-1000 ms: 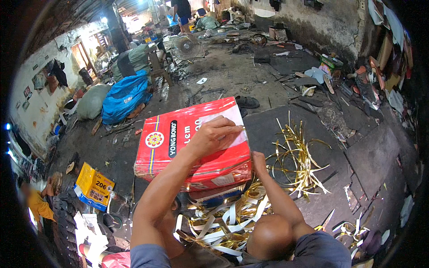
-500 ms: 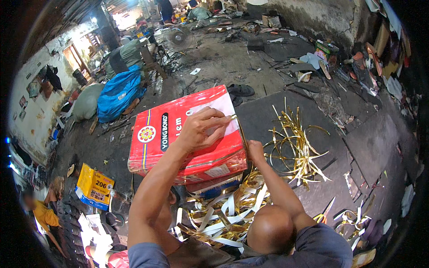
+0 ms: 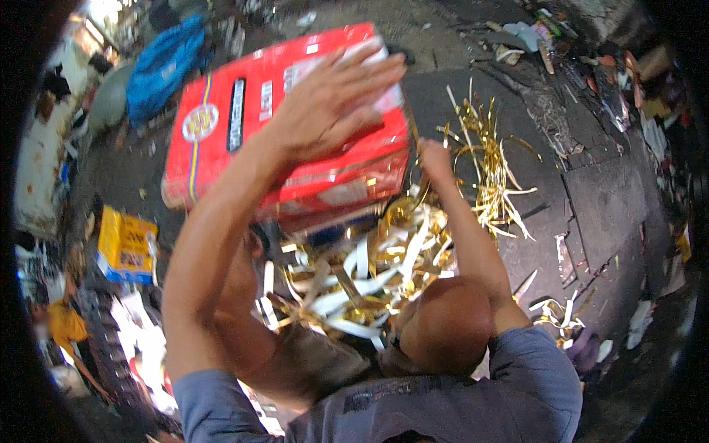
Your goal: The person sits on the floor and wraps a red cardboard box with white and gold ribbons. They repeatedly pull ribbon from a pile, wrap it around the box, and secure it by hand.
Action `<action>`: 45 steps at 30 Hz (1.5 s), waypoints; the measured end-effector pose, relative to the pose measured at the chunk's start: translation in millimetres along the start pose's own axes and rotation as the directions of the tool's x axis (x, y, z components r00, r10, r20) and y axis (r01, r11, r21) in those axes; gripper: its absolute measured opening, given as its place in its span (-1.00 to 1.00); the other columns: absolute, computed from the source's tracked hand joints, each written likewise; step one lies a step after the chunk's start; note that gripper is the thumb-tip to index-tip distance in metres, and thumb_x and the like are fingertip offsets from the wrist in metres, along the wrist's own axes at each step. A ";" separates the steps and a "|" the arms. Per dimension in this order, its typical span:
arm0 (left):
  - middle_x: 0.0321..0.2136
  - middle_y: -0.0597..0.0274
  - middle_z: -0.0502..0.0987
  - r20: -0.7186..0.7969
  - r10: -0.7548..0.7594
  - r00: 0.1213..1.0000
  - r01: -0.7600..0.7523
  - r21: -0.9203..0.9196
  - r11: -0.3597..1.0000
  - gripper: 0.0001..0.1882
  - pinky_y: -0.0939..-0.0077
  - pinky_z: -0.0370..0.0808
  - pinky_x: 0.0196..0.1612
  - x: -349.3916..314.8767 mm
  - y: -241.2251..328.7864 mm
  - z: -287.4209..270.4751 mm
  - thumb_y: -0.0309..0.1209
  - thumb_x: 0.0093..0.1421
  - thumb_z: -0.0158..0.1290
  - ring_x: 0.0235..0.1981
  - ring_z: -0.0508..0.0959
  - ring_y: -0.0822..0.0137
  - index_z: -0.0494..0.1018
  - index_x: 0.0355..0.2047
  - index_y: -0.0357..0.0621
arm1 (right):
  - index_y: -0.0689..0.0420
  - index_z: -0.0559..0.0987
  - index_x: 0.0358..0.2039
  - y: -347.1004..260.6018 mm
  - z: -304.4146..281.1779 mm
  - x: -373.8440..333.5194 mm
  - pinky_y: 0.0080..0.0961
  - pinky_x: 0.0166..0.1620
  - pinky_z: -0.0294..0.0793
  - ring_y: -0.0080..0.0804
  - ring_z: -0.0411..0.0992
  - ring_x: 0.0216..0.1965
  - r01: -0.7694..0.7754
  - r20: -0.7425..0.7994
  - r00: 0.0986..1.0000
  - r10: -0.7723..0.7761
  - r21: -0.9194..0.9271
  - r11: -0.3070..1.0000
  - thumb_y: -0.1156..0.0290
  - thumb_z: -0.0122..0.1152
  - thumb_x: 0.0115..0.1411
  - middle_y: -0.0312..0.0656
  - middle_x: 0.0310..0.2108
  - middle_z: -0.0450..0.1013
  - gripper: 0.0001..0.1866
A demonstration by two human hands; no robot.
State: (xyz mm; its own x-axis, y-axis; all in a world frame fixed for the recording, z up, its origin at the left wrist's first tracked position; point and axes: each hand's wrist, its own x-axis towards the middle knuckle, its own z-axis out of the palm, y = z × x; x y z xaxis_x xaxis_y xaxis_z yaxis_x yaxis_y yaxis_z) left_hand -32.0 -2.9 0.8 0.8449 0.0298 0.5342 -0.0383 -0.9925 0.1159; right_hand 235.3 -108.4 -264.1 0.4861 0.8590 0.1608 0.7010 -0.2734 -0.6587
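A large red carton [image 3: 214,159] with a flower emblem and a stripe stands in front of me. My left hand [image 3: 332,103] is over its top, fingers stretched out and nothing seen in them; motion blurs it. At the carton's right edge my right hand [image 3: 436,157] is closed around a thin gold strip that runs along that edge. Between my legs and the carton lies a tangled pile of gold and white strips [image 3: 362,277]. Another bundle of gold strips [image 3: 487,162] lies on the floor to the right of my right hand.
A yellow and blue box [image 3: 127,247] stands at the left. A blue sack [image 3: 166,70] lies beyond it at the far left. Scraps and shoe-like pieces litter the floor at the far right. Another person in yellow [image 3: 68,328] is at the left edge.
My left hand has opened from a pinch at the carton's right edge and now spreads over its top. My right hand stays at that edge. The whole view has shifted, moving the scene upward.
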 end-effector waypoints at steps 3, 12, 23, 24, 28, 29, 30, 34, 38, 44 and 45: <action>0.42 0.15 0.30 -0.002 0.017 1.000 -0.016 0.161 0.987 -0.29 0.03 0.05 0.51 2.1 5.6 -1.6 0.16 0.40 -0.07 0.47 0.18 0.00 0.33 0.39 0.02 | 0.23 0.72 -0.32 -8.4 -45.2 -4.7 -0.11 -0.19 0.50 -0.02 0.59 -0.37 -0.305 -0.059 0.944 0.325 0.219 0.927 0.18 0.25 0.25 0.10 -0.41 0.62 -0.66; 0.41 0.10 0.30 -0.048 -0.012 0.999 0.012 0.009 1.000 -0.21 0.02 0.14 0.47 0.7 0.5 9.6 0.26 0.35 -0.08 0.43 0.24 -0.07 0.31 0.40 0.03 | 0.15 0.54 0.00 12.6 -136.8 -19.1 0.03 0.02 0.41 0.12 0.49 -0.05 -0.328 -0.759 0.626 -0.179 -0.464 0.823 -0.02 0.20 0.31 0.03 -0.12 0.53 -0.51; 0.25 0.02 0.46 -0.101 0.016 0.995 0.005 0.207 0.978 -0.33 0.05 0.43 0.28 -11.6 24.0 -3.5 -0.12 0.21 0.24 0.25 0.47 -0.06 0.41 0.31 0.01 | 0.16 0.47 -0.19 37.6 17.7 -139.1 0.01 -0.15 0.52 0.19 0.56 -0.22 -0.108 0.257 0.956 0.142 -0.141 0.984 0.31 0.14 0.27 0.15 -0.32 0.57 -0.80; 0.22 0.00 0.48 -0.119 0.051 0.992 -0.028 0.191 0.981 -0.32 0.09 0.47 0.24 -14.2 38.4 -5.7 -0.18 0.18 0.27 0.23 0.48 -0.04 0.41 0.30 -0.02 | 0.15 0.38 -0.25 34.7 8.6 -142.8 -0.05 -0.26 0.50 0.13 0.55 -0.36 -0.077 0.216 0.973 0.079 -0.018 0.997 0.34 0.12 0.30 0.09 -0.43 0.56 -0.83; 0.20 -0.14 0.45 -0.014 -0.199 0.980 0.189 -0.248 0.950 -0.18 0.13 0.53 0.18 -33.2 123.5 -18.6 -0.24 0.13 0.35 0.21 0.50 -0.08 0.29 0.37 -0.11 | 0.11 0.53 -0.17 -91.8 -110.0 -132.6 -0.25 0.02 0.50 -0.17 0.55 -0.06 0.045 0.539 0.817 -0.205 0.295 0.954 0.18 0.51 0.06 -0.06 -0.15 0.57 -0.57; 0.23 -0.17 0.42 0.002 -0.296 0.955 0.277 -0.357 0.892 -0.12 0.12 0.50 0.21 -33.1 142.7 -18.1 -0.22 0.13 0.36 0.22 0.49 -0.09 0.23 0.40 -0.14 | 0.13 0.56 -0.16 -133.9 -144.6 -129.2 -0.30 0.04 0.51 -0.23 0.56 -0.07 0.101 0.613 0.738 -0.283 0.314 0.944 0.15 0.54 0.04 -0.09 -0.18 0.58 -0.53; 0.29 -0.21 0.35 0.103 -0.365 0.925 0.365 -0.504 0.782 -0.02 0.11 0.43 0.28 -31.9 154.7 -19.4 -0.16 0.16 0.37 0.29 0.44 -0.04 0.11 0.45 -0.22 | 0.16 0.59 -0.19 -165.7 -173.8 -129.8 -0.33 0.06 0.51 -0.31 0.56 -0.09 0.170 0.650 0.675 -0.350 0.325 0.930 0.14 0.52 0.07 -0.14 -0.20 0.59 -0.57; 0.30 0.02 0.33 0.505 -0.293 0.812 0.525 -0.851 -0.012 -0.18 0.22 0.18 0.45 -38.8 171.3 -26.7 -0.22 0.32 0.23 0.39 0.28 0.21 0.11 0.41 -0.40 | 0.21 0.60 -0.21 -262.2 -239.7 -120.7 -0.42 0.11 0.51 -0.47 0.55 -0.04 0.149 0.634 0.506 -0.585 0.604 0.783 0.40 0.47 0.17 -0.24 -0.17 0.60 -0.75; -0.51 0.31 0.59 0.472 -0.666 0.577 0.678 -0.732 0.069 -0.70 0.52 0.52 -0.36 -57.8 158.9 -81.2 -0.23 0.35 0.21 -0.43 0.59 0.50 0.61 -0.11 -0.23 | 0.23 0.66 -0.13 -281.3 -261.9 -85.4 -0.47 0.03 0.52 -0.55 0.53 -0.09 0.203 0.599 0.594 -0.536 0.533 0.821 0.37 0.40 0.26 -0.24 -0.19 0.63 -0.76; -0.59 0.34 0.60 0.132 -0.862 0.488 0.816 -0.421 0.397 -0.86 0.58 0.40 -0.48 -94.0 89.6 -190.3 -0.44 0.17 0.29 -0.57 0.49 0.61 0.67 -0.44 -0.29 | 0.28 0.69 -0.20 -285.0 -248.3 -17.2 -0.44 -0.11 0.52 -0.52 0.53 -0.26 0.270 0.549 0.683 -0.482 0.423 0.865 0.30 0.35 0.26 -0.22 -0.32 0.65 -0.73; -0.59 0.35 0.60 0.083 -0.856 0.511 0.815 -0.363 0.451 -0.87 0.59 0.39 -0.48 -101.2 73.3 -196.1 -0.46 0.16 0.28 -0.58 0.47 0.62 0.66 -0.44 -0.31 | 0.28 0.69 -0.20 -287.1 -237.9 -7.7 -0.42 -0.12 0.52 -0.49 0.54 -0.28 0.324 0.534 0.693 -0.485 0.371 0.871 0.28 0.35 0.25 -0.19 -0.33 0.65 -0.71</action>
State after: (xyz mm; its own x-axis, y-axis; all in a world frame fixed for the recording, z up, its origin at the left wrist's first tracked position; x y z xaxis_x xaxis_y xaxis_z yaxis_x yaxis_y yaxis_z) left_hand -224.9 -55.5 119.4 0.5083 0.8548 0.1045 0.4777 -0.3808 0.7917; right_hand 154.5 -139.5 98.6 -0.2819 0.9587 0.0384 0.5743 0.2006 -0.7937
